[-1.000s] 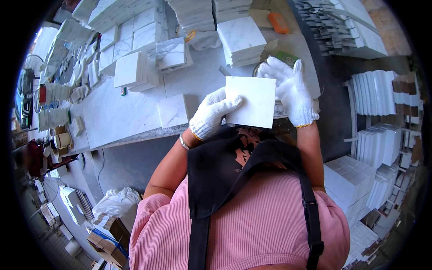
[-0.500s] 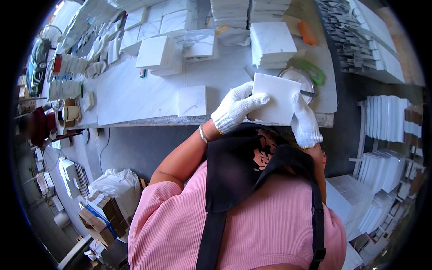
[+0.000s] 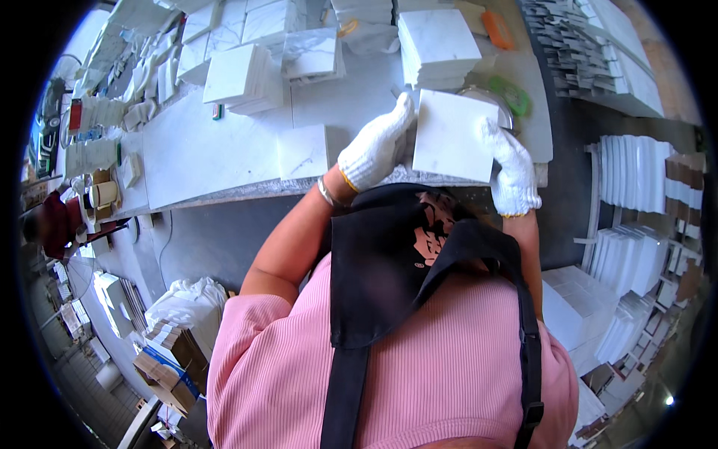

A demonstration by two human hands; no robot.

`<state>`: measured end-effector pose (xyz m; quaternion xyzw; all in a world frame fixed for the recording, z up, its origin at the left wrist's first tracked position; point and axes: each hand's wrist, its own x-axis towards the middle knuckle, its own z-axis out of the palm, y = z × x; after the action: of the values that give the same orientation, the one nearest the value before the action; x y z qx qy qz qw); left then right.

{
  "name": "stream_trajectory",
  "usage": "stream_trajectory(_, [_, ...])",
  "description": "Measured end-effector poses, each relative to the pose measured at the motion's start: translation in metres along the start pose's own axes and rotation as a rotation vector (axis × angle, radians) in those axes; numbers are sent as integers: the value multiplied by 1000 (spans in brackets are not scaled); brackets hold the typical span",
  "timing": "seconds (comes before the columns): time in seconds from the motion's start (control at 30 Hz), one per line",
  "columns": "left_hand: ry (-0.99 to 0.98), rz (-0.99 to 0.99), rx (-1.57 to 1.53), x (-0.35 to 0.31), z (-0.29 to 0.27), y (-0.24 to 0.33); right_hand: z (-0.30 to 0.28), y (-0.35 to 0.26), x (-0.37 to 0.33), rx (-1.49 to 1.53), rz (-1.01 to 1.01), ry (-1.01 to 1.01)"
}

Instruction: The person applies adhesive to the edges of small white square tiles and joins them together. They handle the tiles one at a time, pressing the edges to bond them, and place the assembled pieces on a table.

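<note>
A square white marble tile [image 3: 453,136] stands tilted up in front of me, its pale face towards me, above the bench's front edge. My right hand [image 3: 514,166], in a white knit glove, grips its right edge with the thumb over the face. My left hand [image 3: 376,144], gloved alike, is beside the tile's left edge with its visible fingers stretched out straight. Whether any of its fingers touch the tile's back cannot be made out. Another veined tile [image 3: 303,152] lies flat on the bench left of my left hand. Behind the held tile, a round metal dish [image 3: 502,111] is partly hidden.
Stacks of marble tiles stand farther back on the bench [image 3: 217,161]: one stack [image 3: 239,78] left, another [image 3: 437,45] behind the held tile. A green tool [image 3: 510,96] and an orange object [image 3: 497,30] lie right. Slabs [image 3: 636,176] stand in a rack at the right.
My left thumb has come off the tile's face and the fingers have straightened. My right hand has turned the tile more upright, its thumb now over the face.
</note>
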<state>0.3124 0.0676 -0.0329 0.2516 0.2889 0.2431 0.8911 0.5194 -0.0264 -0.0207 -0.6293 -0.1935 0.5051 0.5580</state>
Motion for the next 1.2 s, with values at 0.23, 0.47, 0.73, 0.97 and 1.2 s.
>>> stream_trajectory(0.23, [-27, 28, -138, 13, 13, 5, 1, -13, 0, 250, -44, -62])
stream_trajectory(0.47, [-111, -6, -84, 12, 11, 10, -1, -12, 2, 169, -69, -45])
stream_trajectory(0.73, [-144, 102, 193, 19, -15, -13, -9, -9, 10, 158, -157, -18])
stream_trajectory(0.97, [-381, 60, 419, 5, -5, -3, -4, -31, 9, 206, -93, 13])
stream_trajectory(1.2, [-245, 28, 150, 33, -2, 20, 0, -27, 13, 161, -92, -65])
